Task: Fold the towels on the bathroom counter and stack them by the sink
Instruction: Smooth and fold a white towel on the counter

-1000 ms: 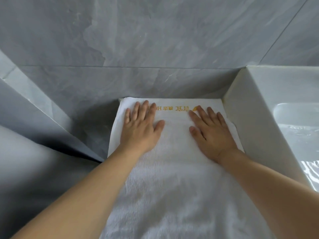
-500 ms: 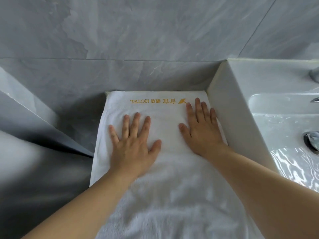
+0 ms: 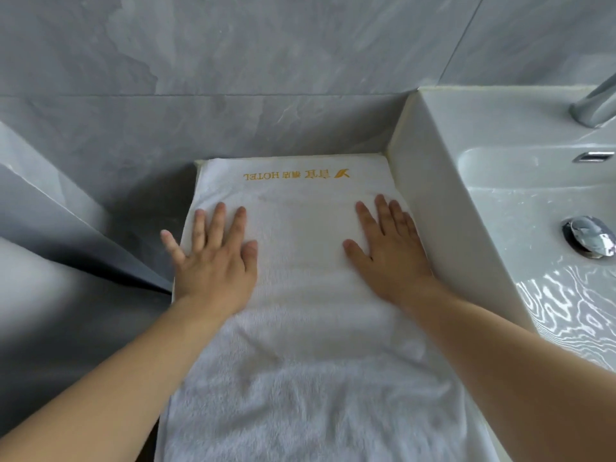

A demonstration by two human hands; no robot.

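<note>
Two bare forearms, no sleeves. Left hand [image 3: 213, 261] and right hand [image 3: 390, 251]: no rings, no watch.

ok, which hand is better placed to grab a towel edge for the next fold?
Left, probably. The left hand lies at the towel's free edge, little finger overhanging it. The right hand is boxed against the sink wall.

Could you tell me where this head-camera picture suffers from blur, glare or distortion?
Head view: the left hand is motion-blurred at its little finger; the right hand and the gold lettering on the towel are sharp; rippled glare breaks up the sink surface; the wide lens bends the wall joints.
</note>
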